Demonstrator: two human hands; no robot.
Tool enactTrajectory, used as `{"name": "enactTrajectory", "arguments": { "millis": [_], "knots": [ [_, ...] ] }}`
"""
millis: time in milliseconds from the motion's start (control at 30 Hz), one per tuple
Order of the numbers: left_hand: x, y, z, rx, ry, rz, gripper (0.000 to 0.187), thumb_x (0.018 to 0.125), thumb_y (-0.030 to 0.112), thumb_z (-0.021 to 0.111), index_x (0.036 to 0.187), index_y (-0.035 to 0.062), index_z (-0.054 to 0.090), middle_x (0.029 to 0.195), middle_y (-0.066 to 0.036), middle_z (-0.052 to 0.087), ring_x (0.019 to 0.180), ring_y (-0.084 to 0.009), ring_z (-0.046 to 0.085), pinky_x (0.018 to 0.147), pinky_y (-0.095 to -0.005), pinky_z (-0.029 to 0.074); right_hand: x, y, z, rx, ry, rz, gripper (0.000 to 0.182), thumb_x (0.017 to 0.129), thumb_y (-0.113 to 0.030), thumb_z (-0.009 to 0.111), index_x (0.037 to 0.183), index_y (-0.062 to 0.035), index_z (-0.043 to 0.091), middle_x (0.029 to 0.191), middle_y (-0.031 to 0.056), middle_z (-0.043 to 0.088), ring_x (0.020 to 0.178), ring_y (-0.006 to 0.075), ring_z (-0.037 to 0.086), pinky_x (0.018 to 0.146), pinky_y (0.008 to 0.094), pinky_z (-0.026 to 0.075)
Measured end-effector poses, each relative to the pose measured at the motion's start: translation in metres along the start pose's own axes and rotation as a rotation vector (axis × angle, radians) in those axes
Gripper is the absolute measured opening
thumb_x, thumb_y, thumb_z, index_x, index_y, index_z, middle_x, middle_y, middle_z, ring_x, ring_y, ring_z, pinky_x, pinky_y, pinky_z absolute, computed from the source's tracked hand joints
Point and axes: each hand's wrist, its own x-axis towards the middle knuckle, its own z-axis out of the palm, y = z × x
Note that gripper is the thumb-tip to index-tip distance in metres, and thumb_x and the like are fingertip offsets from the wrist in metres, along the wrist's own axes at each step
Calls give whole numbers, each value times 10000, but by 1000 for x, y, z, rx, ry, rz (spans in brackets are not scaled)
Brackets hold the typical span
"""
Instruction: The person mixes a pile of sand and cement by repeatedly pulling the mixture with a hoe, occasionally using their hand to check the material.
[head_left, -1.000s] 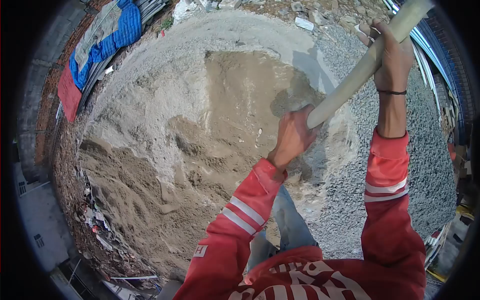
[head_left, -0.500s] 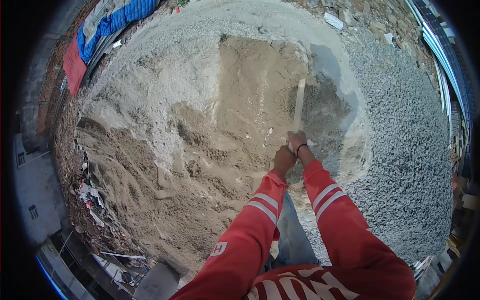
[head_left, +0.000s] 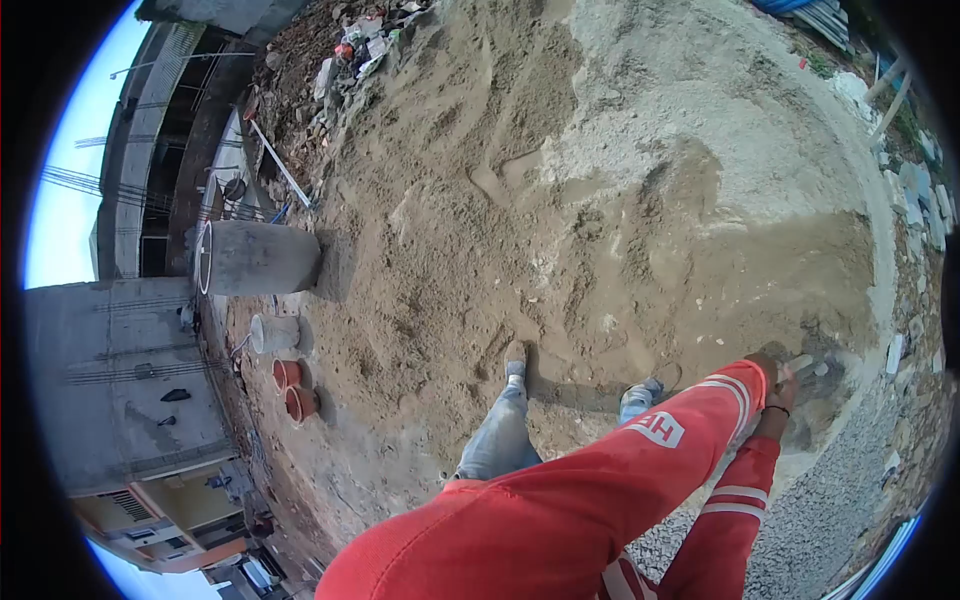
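My right hand (head_left: 780, 391), with a dark band at the wrist, is closed around a pale handle (head_left: 799, 363) at the right. Just beside it is my left hand (head_left: 765, 366), closed at the same handle and partly covered by its red sleeve. The handle's short visible part points away from my hands, over dark, damp sand (head_left: 826, 385). Its far end cannot be made out. Brown sand (head_left: 430, 240) spreads out to the left of my hands, with my feet on it.
A large grey drum (head_left: 262, 258) lies or stands at the left, with a whitish bucket (head_left: 275, 333) and two reddish buckets (head_left: 301, 403) near it. Grey gravel (head_left: 800, 520) is at the lower right. Rubble (head_left: 345, 60) lies at the top, and buildings (head_left: 140, 380) rise at the left.
The view has swung to the left, bringing the drum, buckets and buildings into sight. My hands now appear farther right, still together on the handle, and less of the handle shows.
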Motion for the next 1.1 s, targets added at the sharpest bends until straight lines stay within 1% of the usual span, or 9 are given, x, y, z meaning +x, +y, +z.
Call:
{"name": "enactTrajectory", "arguments": {
  "millis": [167,300,367,433,500,667,867,1000,1100],
  "knots": [
    [-183,-134,-21,37,-105,10,409,628,165,653,1025,68,659,876,-162,675,833,-327,658,728,-423,522,-52,87,133,644,548,154,335,785,-275,590,1047,-69,561,1012,128,572,927,274,562,794,453,487],
    [-444,-294,-5,-137,120,-203,339,659,181,650,918,-38,633,844,-214,660,838,-362,650,721,-453,519,-132,212,285,739,347,392,231,736,-326,616,863,-135,591,767,95,578,722,244,564,698,426,451],
    [-597,-384,14,-40,208,-292,246,704,223,617,889,61,629,753,-181,641,747,-383,633,668,-467,507,-168,306,373,474,294,566,270,795,-394,566,729,-133,539,590,39,483,600,199,504,624,378,411],
    [-754,-458,32,-21,235,-448,200,724,256,621,870,119,629,717,-137,632,697,-368,617,598,-487,467,-212,443,453,471,159,823,287,830,-440,542,806,-154,554,751,11,555,750,192,558,787,470,406],
    [-894,-478,32,-10,264,-718,245,719,250,675,939,143,663,748,-116,664,728,-335,642,645,-452,496,-336,456,576,248,-15,1092,334,796,-360,627,1053,-169,534,1064,-32,604,1037,196,562,1051,606,115],
    [-1093,-493,72,123,356,-1169,248,653,183,681,899,155,673,728,-110,664,701,-318,649,616,-433,489,-470,508,689,150,-418,1320,318,764,-277,680,1028,-169,541,1131,-24,598,1097,180,496,890,455,365],
    [-1017,-523,148,-33,434,-1135,251,644,230,715,884,172,669,738,-120,653,704,-322,636,637,-456,484,-421,495,620,-23,-461,1208,272,759,-279,694,970,-163,564,1136,17,568,1125,223,440,905,443,388],
    [-809,-521,186,-249,265,-663,316,683,225,695,992,170,657,841,-124,669,804,-323,646,700,-450,507,-293,460,481,-30,19,944,454,721,-320,661,1109,-138,514,1156,40,551,1101,266,526,1007,504,345],
    [-650,-455,169,-483,224,-194,373,682,225,697,1033,116,637,873,-151,661,879,-343,630,782,-439,484,-198,361,339,-146,281,612,457,752,-393,604,1086,-114,463,964,76,534,846,247,585,766,486,521]
  ]
}}
